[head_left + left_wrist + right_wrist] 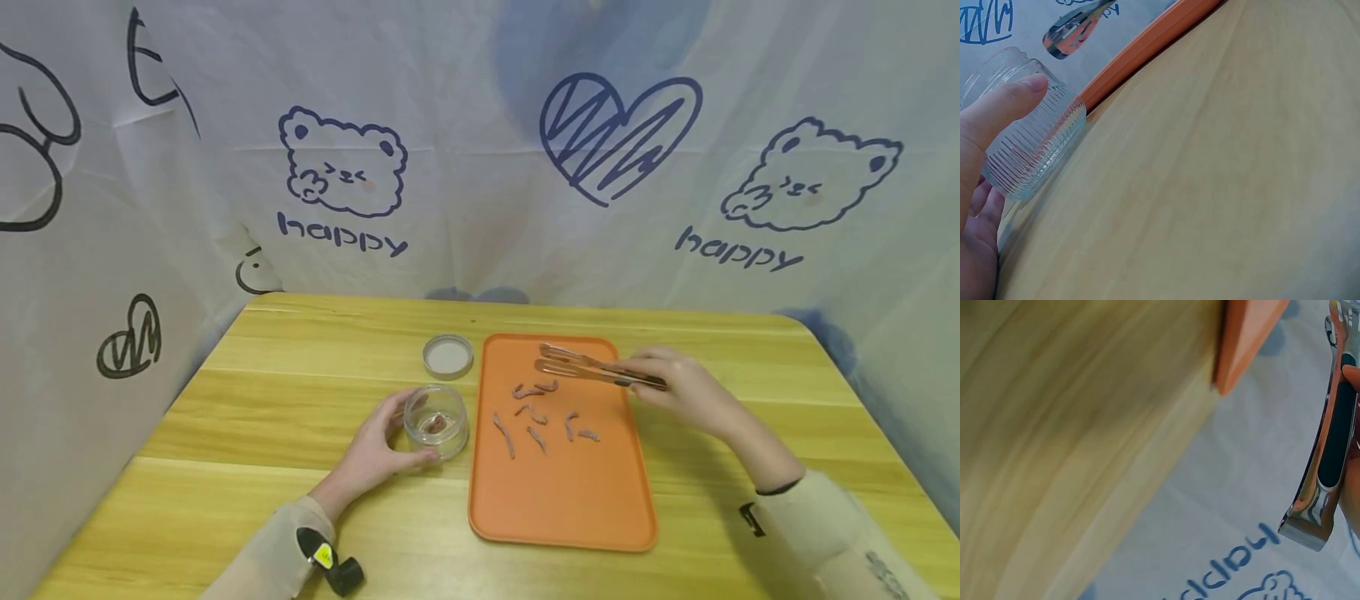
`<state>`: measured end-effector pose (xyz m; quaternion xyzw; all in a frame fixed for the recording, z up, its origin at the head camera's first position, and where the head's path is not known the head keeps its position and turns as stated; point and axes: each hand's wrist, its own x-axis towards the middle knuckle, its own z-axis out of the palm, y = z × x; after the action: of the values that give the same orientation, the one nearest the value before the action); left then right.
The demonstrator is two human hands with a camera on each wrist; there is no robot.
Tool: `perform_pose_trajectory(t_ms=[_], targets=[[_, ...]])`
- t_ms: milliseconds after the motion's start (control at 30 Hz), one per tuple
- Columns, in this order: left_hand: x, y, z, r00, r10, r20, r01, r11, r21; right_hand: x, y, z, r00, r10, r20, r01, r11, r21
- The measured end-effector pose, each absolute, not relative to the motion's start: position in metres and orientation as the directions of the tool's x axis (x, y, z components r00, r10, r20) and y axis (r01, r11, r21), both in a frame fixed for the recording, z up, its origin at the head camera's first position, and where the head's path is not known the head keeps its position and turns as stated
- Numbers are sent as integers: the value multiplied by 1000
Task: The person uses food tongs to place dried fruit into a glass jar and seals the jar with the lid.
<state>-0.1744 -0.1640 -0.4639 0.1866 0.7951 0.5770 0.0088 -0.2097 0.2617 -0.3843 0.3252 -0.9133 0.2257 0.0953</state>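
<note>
My left hand (377, 450) grips a clear glass jar (436, 422) from its left side, thumb at the front, beside the tray. A small brownish-red piece (435, 425) lies at the bottom of the open jar. In the left wrist view the ribbed wall of the jar (1035, 137) shows beside the thumb. My right hand (686, 387) holds metal tongs (588, 367) with dark grips over the upper part of the orange tray (562, 500). The tips of the tongs are apart with nothing between them. Several thin greyish worm-like strips (534, 414) lie on the tray below them.
A round lid (447, 357) lies on the wooden table (315, 358) behind the jar, close to the tray's left edge. A white cloth with drawings (465, 192) hangs along the far side of the table.
</note>
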Motion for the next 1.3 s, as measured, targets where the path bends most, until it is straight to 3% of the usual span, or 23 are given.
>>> perform_pose_trajectory(t_ms=[433, 833, 1300], targets=[[-180, -168, -477, -928, 307, 210, 296, 270, 916, -222, 282, -402, -800, -538, 265, -599, 699, -391], [-180, -168, -477, -924, 315, 219, 305, 259, 916, -229, 289, -409, -790, -579, 200, -610, 711, -350], [-178, -165, -472, -931, 313, 190, 276, 258, 926, -235, 286, -407, -783, -603, 153, -610, 695, -380]])
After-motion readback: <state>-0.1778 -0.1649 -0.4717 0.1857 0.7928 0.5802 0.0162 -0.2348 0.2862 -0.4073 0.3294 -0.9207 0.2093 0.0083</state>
